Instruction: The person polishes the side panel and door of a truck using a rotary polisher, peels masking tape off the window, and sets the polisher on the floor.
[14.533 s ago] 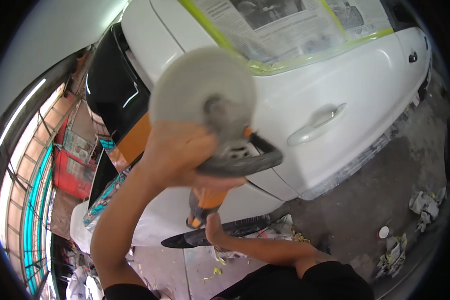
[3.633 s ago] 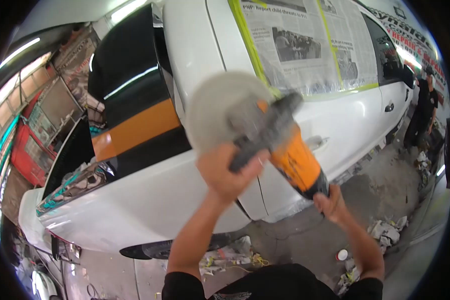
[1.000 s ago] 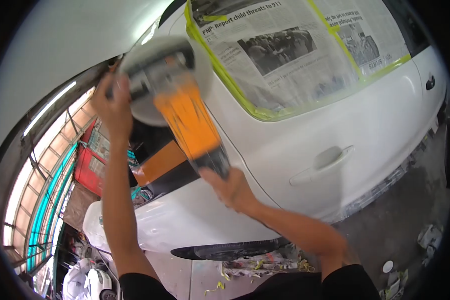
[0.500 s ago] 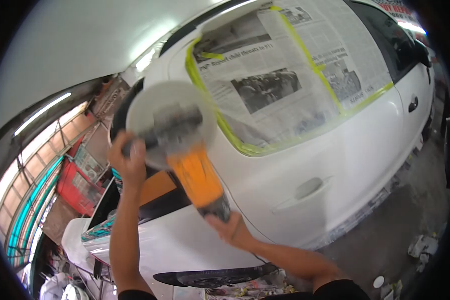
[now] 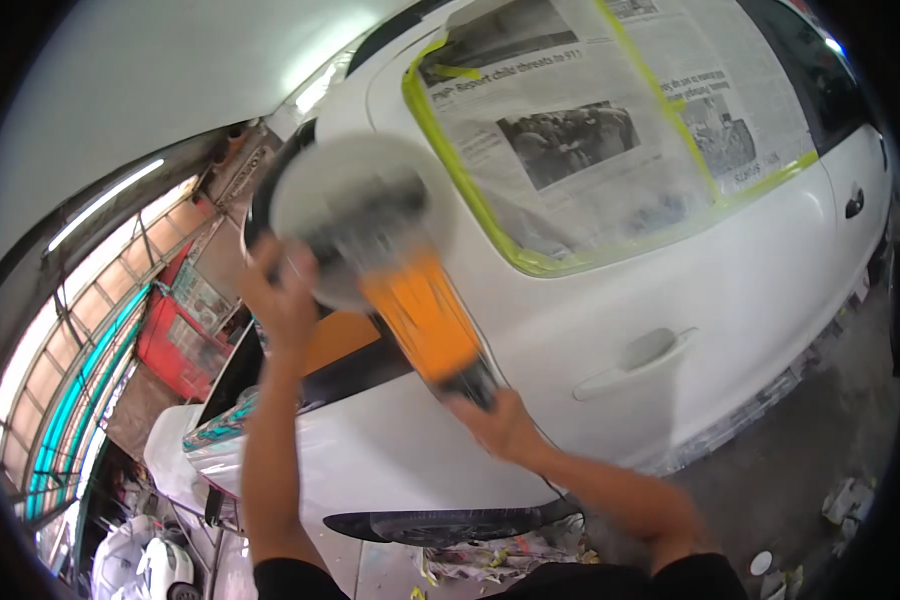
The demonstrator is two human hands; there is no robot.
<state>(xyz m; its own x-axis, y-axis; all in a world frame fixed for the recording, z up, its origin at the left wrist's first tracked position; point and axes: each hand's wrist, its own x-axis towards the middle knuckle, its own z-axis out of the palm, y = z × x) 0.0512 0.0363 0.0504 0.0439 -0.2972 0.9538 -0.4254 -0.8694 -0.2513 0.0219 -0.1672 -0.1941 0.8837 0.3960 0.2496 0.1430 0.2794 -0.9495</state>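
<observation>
The orange polisher (image 5: 425, 315) sits higher beside the papered window (image 5: 570, 140) than 14.5 s ago, its pad (image 5: 338, 180) apparently reaching upper bodywork (image 5: 385, 115); left hand (image 5: 286, 300) wraps its front handle (image 5: 370, 212), right hand (image 5: 500, 425) its tail.

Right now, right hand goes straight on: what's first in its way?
The right hand would meet the polisher it's gripping; beyond that, probably the vehicle, though depth is unclear.

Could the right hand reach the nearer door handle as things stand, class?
Probably not: the right hand holds the orange tool, though nothing visible blocks the way to the nearer door handle.
</observation>
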